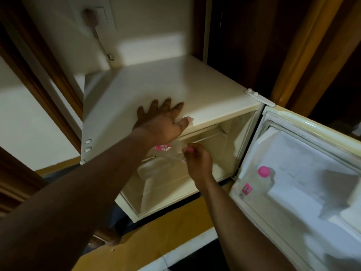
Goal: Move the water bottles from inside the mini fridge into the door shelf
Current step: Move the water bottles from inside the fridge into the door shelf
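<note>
The cream mini fridge (175,85) stands with its door (304,153) swung wide to the right. My left hand (162,122) lies flat on the fridge top at its front edge, fingers spread. My right hand (197,159) is inside the fridge, closed around the pink-capped neck of a clear water bottle (172,151) that lies tilted, its pink label showing. A second clear bottle (150,170) lies on its side below it. Another bottle with a pink cap (262,172) stands upright in the door shelf.
A wall socket with a plug (90,18) and cable sits behind the fridge. Dark wooden cabinet panels (244,40) rise at the back right, wooden trim runs along the left. A yellow-brown floor (175,235) lies below the fridge.
</note>
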`<action>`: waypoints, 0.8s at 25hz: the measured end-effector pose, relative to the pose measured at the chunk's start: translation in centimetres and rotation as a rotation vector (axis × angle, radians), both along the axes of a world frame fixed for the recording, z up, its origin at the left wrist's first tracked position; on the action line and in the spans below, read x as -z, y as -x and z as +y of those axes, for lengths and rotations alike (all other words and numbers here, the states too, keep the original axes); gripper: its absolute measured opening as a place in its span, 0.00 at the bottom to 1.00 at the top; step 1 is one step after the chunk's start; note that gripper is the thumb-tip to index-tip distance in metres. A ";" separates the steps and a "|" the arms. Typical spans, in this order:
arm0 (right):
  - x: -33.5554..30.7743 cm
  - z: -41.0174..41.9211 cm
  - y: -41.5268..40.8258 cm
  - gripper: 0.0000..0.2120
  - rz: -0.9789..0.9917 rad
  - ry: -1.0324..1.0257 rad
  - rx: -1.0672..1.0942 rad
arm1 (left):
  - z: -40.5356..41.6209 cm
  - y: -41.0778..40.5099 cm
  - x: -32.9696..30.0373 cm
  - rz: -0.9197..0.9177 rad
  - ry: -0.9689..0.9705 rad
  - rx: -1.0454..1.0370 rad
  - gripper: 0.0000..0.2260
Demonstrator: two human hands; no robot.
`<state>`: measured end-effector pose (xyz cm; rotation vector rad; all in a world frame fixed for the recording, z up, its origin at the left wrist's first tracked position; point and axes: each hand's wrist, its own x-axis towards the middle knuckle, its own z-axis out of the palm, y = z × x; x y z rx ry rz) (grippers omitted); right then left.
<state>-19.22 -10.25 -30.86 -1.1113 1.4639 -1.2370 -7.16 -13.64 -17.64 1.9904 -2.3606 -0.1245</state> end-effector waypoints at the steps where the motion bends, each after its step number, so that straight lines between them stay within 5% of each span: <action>1: -1.0 1.5 1.3 0.02 0.030 0.016 -0.008 | 0.1 0.0 0.0 0.003 -0.002 0.003 0.31; 6: -6.6 6.9 8.7 0.09 0.328 0.102 -0.023 | 0.0 -0.5 0.0 0.022 0.004 0.007 0.32; 12: -12.4 10.8 16.2 0.12 1.064 -0.088 -0.072 | 0.6 0.0 -0.3 0.009 0.013 0.029 0.33; 20: -9.3 10.5 18.2 0.13 1.392 -0.350 0.002 | 0.5 -0.3 -0.1 -0.005 0.031 0.046 0.33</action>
